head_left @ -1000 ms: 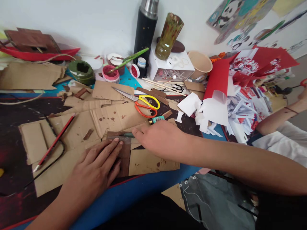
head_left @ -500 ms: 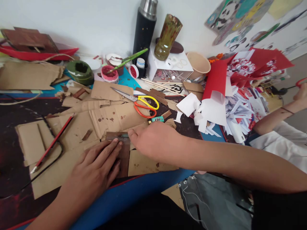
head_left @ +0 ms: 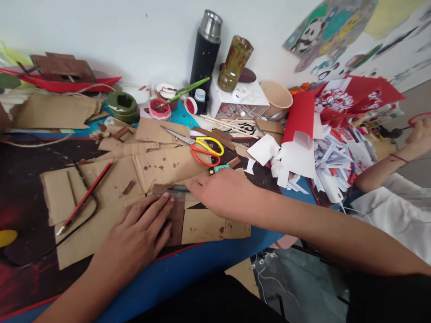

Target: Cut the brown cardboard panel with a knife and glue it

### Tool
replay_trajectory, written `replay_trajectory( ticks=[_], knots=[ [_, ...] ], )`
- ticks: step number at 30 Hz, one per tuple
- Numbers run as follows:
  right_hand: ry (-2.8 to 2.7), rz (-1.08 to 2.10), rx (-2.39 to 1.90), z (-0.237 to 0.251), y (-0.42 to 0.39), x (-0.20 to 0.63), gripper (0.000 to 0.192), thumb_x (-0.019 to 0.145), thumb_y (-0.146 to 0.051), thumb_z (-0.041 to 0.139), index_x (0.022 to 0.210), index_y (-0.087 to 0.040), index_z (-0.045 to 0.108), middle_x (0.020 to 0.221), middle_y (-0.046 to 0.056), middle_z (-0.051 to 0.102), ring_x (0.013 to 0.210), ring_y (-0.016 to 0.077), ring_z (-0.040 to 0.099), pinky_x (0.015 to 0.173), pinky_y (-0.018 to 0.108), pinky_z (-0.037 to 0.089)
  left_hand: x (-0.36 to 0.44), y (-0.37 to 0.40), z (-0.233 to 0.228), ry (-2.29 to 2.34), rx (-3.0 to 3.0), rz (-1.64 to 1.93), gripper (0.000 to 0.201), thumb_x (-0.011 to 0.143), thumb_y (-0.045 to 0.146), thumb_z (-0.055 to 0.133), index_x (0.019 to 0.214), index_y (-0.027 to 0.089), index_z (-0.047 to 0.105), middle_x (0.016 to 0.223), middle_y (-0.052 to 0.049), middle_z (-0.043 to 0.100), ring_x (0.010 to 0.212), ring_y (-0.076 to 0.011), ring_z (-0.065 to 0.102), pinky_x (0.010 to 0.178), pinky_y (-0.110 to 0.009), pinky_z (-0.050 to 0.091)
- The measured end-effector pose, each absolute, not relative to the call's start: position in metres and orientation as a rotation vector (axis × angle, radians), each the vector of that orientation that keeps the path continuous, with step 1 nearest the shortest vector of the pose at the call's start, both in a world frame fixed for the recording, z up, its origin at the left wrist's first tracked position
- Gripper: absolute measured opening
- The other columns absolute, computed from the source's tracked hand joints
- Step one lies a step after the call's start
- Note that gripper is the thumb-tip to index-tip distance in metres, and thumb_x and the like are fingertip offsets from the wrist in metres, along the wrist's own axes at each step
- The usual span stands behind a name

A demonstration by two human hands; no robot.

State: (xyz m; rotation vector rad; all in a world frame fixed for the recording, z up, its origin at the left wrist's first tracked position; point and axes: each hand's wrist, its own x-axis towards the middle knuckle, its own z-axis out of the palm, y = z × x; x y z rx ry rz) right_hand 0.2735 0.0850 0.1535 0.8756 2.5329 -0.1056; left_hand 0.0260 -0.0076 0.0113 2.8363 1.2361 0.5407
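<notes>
My left hand (head_left: 144, 229) lies with stretched fingers on a strip of brown-painted cardboard (head_left: 176, 229), its fingertips pressing a clear ruler (head_left: 178, 192) near the strip's upper edge. Closed around a thin dark-green tool (head_left: 180, 187), my right hand (head_left: 222, 190) rests just right of the ruler; only the tool's tip end shows, along the ruler's far edge, and the rest is hidden in the fist. A teal lighter (head_left: 221, 168) touches the area behind my right knuckles. Scissors (head_left: 207, 150) with yellow and orange handles lie open beyond it.
A red pencil (head_left: 85, 197) and black cord (head_left: 96, 208) lie on cardboard sheets (head_left: 111, 197) at left. Paint pots (head_left: 123, 107), a black flask (head_left: 205, 54) and a white box (head_left: 239, 98) stand along the wall. Paper scraps (head_left: 332, 154) pile up right, near another person's arm (head_left: 387, 166).
The view has shifted slightly, so the table things sit a little lower and further right. My right hand has slid slightly right from the left fingertips, and more of the dark-green tool shows.
</notes>
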Motion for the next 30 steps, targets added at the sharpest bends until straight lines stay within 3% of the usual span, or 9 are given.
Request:
replay_trajectory(
  ticks=[3, 17, 30],
  knots=[
    [2.527, -0.115, 0.877, 0.155, 0.085, 0.273, 0.047, 0.108, -0.002, 0.051, 0.153, -0.010, 0.065, 0.125, 0.017, 0.084, 0.085, 0.0224, 0.079, 0.056, 0.033, 0.040, 0.025, -0.009, 0.009, 1.264, 2.781, 0.541, 0.057, 0.113, 0.033, 0.045, 0.163, 0.011, 0.062, 0.154, -0.021, 0.075, 0.142, -0.0427, 0.065, 0.114, -0.059, 0.051],
    [2.577, -0.125, 0.865, 0.141, 0.086, 0.279, 0.048, 0.108, -0.003, 0.052, 0.153, -0.010, 0.066, 0.118, 0.017, 0.086, 0.080, 0.0210, 0.076, 0.059, 0.032, 0.040, 0.025, -0.008, 0.008, 1.237, 2.831, 0.530, 0.059, 0.114, 0.032, 0.043, 0.163, 0.004, 0.057, 0.154, -0.023, 0.074, 0.142, -0.0449, 0.063, 0.114, -0.060, 0.049],
    [2.573, -0.145, 0.861, 0.145, 0.088, 0.276, 0.046, 0.108, -0.004, 0.053, 0.151, -0.012, 0.067, 0.121, 0.016, 0.085, 0.082, 0.0212, 0.078, 0.058, 0.033, 0.040, 0.024, -0.011, 0.008, 1.248, 2.755, 0.513, 0.062, 0.112, 0.031, 0.045, 0.171, 0.011, 0.052, 0.159, -0.021, 0.071, 0.148, -0.0439, 0.061, 0.115, -0.063, 0.050]
  ],
)
